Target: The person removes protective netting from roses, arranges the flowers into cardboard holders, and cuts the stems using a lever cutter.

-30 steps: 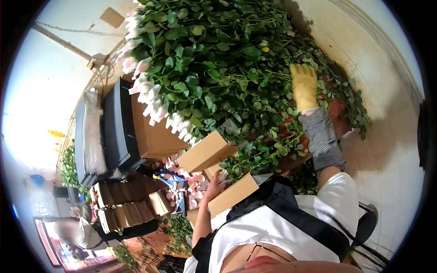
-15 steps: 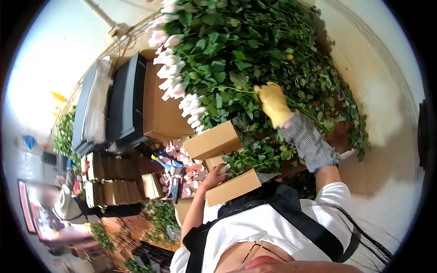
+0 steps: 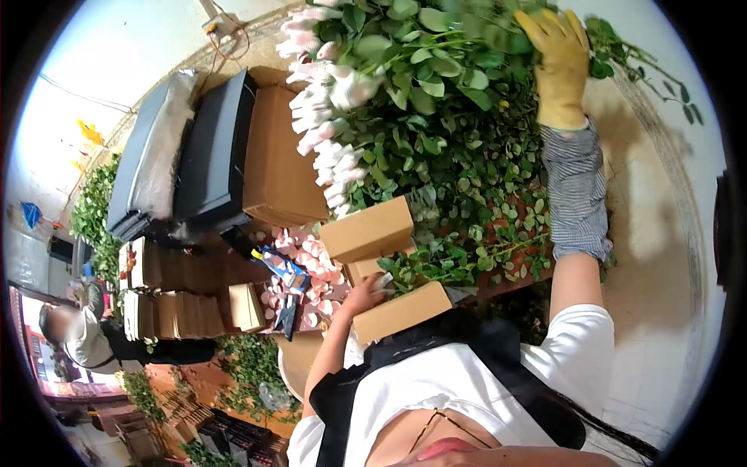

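My right hand (image 3: 562, 74), in a yellow glove, is raised at the upper right with its fingers closed round the stem of a rose (image 3: 356, 87). The bloom is pale and blurred, pointing left, and leafy stem sticks out past the glove. Beneath lies a large heap of leafy roses (image 3: 467, 156), their pale pink heads in white sleeves along the left edge. My bare left hand (image 3: 364, 297) reaches into an open cardboard box (image 3: 401, 313), fingers bent round something whitish that I cannot make out. Leafy green stems (image 3: 443, 265) lie in the box and extend to the right.
Pink petals (image 3: 315, 261) and a blue-and-black tool (image 3: 286, 272) lie left of the box. Stacked cardboard (image 3: 284, 156), dark sheets (image 3: 214, 156) and folded cartons (image 3: 183, 314) stand farther left. Another person (image 3: 93, 335) is at the far left.
My right hand has moved up and to the right, lifting the rose above the heap. My left hand stays at the box. The whole view has shifted slightly.
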`<state>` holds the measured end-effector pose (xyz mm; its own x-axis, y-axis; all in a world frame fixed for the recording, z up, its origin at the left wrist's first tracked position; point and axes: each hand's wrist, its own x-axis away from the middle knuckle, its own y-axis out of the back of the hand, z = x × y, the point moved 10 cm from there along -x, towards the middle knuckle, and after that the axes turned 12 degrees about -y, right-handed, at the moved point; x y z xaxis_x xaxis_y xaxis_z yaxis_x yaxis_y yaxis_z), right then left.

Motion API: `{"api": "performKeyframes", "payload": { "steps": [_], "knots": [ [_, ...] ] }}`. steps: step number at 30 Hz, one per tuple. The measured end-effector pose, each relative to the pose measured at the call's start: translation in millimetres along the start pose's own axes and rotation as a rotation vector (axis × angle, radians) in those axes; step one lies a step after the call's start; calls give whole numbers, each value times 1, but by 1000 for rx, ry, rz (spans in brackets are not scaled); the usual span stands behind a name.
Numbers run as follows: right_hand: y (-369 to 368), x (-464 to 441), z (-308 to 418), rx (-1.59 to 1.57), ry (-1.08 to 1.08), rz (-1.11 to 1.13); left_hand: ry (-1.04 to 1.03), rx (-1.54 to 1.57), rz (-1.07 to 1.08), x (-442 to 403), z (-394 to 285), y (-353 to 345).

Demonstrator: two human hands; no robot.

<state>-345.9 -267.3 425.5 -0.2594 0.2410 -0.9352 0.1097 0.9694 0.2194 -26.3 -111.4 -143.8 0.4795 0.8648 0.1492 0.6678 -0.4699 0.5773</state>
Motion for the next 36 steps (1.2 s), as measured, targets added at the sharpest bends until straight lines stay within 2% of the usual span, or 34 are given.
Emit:
{"api": "performKeyframes", "payload": {
  "steps": [1, 2, 3, 6, 7, 8, 9, 10, 11, 13, 14, 15, 17, 18, 19, 21, 23, 25, 26, 28, 30, 32, 33, 35, 36],
  "knots": [
    [-16, 30, -22, -291, -10, -4, 23, 13, 0, 2, 1, 0],
    [-23, 52, -35, -459, -91, 131, 32, 22, -5, 2, 2, -1],
    [-33, 78, -50, -653, -279, 337, -9, 48, -33, 2, -2, 1],
    [-62, 203, -47, -1303, -1087, 952, -56, 155, -43, 2, 5, 0],
    [-102, 291, -65, -1814, -1239, 1122, -56, 250, -32, 2, 11, -1],
    [-84, 316, -66, -1364, -1394, 1134, -88, 267, -21, 1, 24, -8],
    [-63, 311, -44, -1042, -971, 1318, -62, 337, 29, 1, 27, -11],
    [-40, 305, -22, -721, -546, 1361, -74, 189, 5, 0, 13, -2],
    [-22, 309, 1, -728, -434, 1466, -87, 40, -7, 2, -9, 9],
    [-32, 384, 15, -774, -672, 1872, -42, -195, 2, 7, -33, 17],
    [-34, 399, 24, -786, -569, 1832, -132, -265, -43, 5, -28, 15],
    [-33, 421, 34, -797, -473, 1787, -306, -370, -154, 7, -49, 26],
    [-30, 426, 64, -371, -16, 1505, -273, -293, -73, 5, -38, 18],
    [-24, 421, 74, -349, -19, 1447, -281, -172, -86, 5, -36, 16],
    [-24, 427, 79, -445, -232, 1543, -278, -170, -69, 7, -39, 16],
    [-26, 450, 89, -617, -495, 1559, -138, -69, -30, 5, -38, 18],
    [-29, 459, 104, -536, -369, 1340, -132, -124, -8, 3, -40, 19],
    [-38, 473, 123, -444, -276, 1355, -299, -490, -26, 1, -72, 28],
    [-40, 481, 134, -327, -135, 1402, -302, -492, -21, 0, -78, 30],
    [-44, 470, 147, -418, -184, 1438, -527, -733, -106, 2, -111, 38],
    [-38, 455, 151, -460, -242, 1479, -447, -676, -87, 1, -76, 26],
    [-29, 423, 146, -436, -218, 1188, -316, -502, -74, -3, -59, 26],
    [-33, 433, 143, -429, -224, 1189, -323, -501, -70, -3, -59, 24],
    [-48, 488, 150, -350, -143, 1463, -399, -387, -110, 1, -76, 30],
    [-48, 490, 151, -391, -150, 1401, -409, -407, -115, 1, -74, 30]
  ]
}}
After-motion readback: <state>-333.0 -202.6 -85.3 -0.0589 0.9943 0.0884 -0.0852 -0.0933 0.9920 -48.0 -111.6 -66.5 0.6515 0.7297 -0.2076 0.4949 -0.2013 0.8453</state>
